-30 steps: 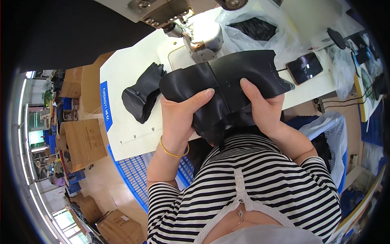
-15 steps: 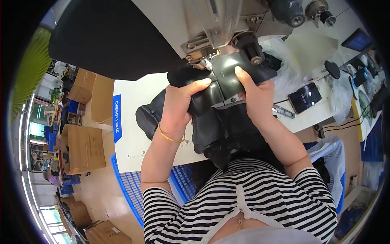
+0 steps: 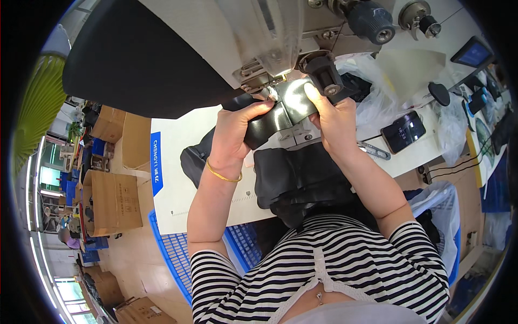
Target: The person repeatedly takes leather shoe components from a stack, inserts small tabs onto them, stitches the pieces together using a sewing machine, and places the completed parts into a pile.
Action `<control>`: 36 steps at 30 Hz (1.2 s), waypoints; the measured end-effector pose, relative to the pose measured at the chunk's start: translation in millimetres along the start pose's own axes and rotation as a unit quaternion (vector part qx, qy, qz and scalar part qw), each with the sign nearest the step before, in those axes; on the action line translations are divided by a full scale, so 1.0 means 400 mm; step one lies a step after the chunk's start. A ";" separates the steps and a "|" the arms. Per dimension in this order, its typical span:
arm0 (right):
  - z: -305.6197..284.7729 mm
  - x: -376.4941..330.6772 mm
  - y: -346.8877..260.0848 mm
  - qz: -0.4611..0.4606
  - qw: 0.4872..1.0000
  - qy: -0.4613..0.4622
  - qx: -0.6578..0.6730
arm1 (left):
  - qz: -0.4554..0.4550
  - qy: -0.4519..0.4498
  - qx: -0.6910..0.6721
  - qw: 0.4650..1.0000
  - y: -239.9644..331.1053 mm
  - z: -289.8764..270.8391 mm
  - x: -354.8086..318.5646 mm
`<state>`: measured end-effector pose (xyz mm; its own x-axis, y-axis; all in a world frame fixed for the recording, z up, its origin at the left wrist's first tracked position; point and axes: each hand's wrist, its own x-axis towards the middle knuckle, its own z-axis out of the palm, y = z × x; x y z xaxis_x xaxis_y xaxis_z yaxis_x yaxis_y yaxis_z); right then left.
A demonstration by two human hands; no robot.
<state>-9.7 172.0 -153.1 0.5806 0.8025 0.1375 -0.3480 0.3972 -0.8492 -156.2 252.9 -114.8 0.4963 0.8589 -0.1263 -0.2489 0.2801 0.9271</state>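
Note:
A glossy black leather-like piece (image 3: 268,125) with a seam down its middle lies under the needle area of a sewing machine (image 3: 216,33). My left hand (image 3: 233,128) grips its left part, thumb on top near the presser foot (image 3: 270,93). On its right part, my right hand (image 3: 337,121) pinches the edge, thumb on the brightly lit surface and fingers underneath. More black pieces (image 3: 302,175) lie bunched between my forearms and hang toward my lap. The exact needle point is hard to make out.
Right of my right wrist lie a snips-like metal cutter (image 3: 374,150) and a phone (image 3: 403,132). Clear plastic bags (image 3: 372,81) rest behind them. Blue baskets (image 3: 172,254) stand below the white table (image 3: 172,129). Cardboard boxes (image 3: 113,202) are on the floor at left.
Both hands have shifted slightly away from me and to the left, carrying the black piece farther under the machine. The lit patch on it is now larger, and both grips stay closed.

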 end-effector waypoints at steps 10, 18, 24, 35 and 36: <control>-0.001 -0.006 -0.003 -0.010 1.000 -0.007 -0.020 | -0.006 0.001 -0.003 1.000 -0.004 -0.003 -0.007; -0.011 0.002 -0.003 -0.005 0.999 0.003 -0.046 | 0.008 0.001 0.009 1.000 -0.007 0.000 0.000; -0.006 0.007 -0.016 -0.005 0.997 -0.015 -0.075 | -0.006 -0.003 0.006 1.000 -0.005 -0.018 0.019; -0.005 0.009 -0.019 -0.013 0.998 -0.023 -0.063 | -0.013 -0.003 -0.023 1.000 -0.028 -0.051 0.019; -0.004 0.008 -0.019 -0.014 0.997 -0.026 -0.065 | 0.030 -0.023 -0.010 0.999 -0.031 -0.065 0.022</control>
<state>-3.8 170.8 -146.9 0.5478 0.8158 0.1855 -0.2328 0.3616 -0.9028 -170.1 268.2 -136.4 0.5177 0.8540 -0.0528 -0.2969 0.2372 0.9250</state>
